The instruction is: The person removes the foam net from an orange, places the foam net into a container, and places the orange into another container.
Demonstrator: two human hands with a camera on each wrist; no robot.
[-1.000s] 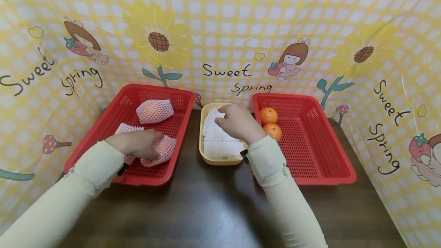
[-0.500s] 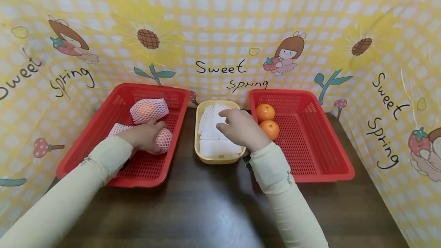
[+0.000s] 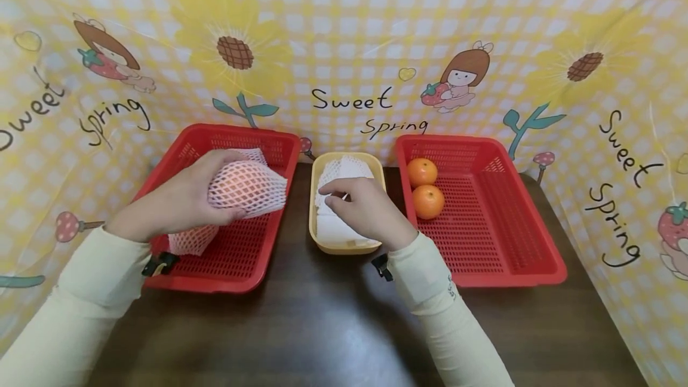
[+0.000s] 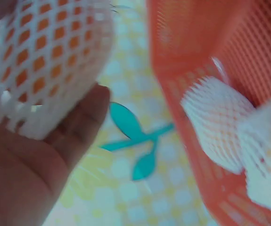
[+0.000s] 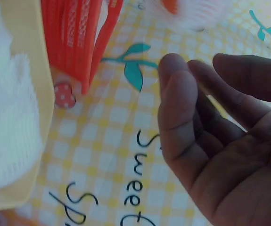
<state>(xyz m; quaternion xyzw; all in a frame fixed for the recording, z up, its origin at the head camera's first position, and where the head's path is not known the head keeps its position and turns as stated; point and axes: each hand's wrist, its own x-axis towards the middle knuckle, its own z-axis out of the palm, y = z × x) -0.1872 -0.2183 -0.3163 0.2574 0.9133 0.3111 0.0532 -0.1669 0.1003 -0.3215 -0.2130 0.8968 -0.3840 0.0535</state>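
Note:
My left hand [image 3: 185, 196] grips an orange in a white foam net [image 3: 244, 187], raised over the left red basket [image 3: 252, 261]. In the left wrist view the thumb and fingers wrap the netted orange [image 4: 55, 56]. Two more netted fruits lie in that basket; one netted fruit [image 3: 193, 239] shows below my hand, the other [image 3: 252, 155] is mostly hidden behind it. My right hand [image 3: 365, 208] hovers over a small yellow tray [image 3: 344, 249] of white foam nets [image 3: 335, 226]. Its fingers [image 5: 177, 103] are loosely bent, with nothing between them and the thumb.
Two bare oranges, a rear orange [image 3: 422, 172] and a front orange [image 3: 428, 202], sit at the left side of the right red basket [image 3: 484, 226]. A dark wooden table [image 3: 312, 327] carries everything. Yellow checked cloth [image 3: 344, 34] walls the back and sides.
My left hand has lifted the netted orange up out of the left basket, toward me. My right hand has stayed over the yellow tray, drawing slightly nearer with its fingers bent.

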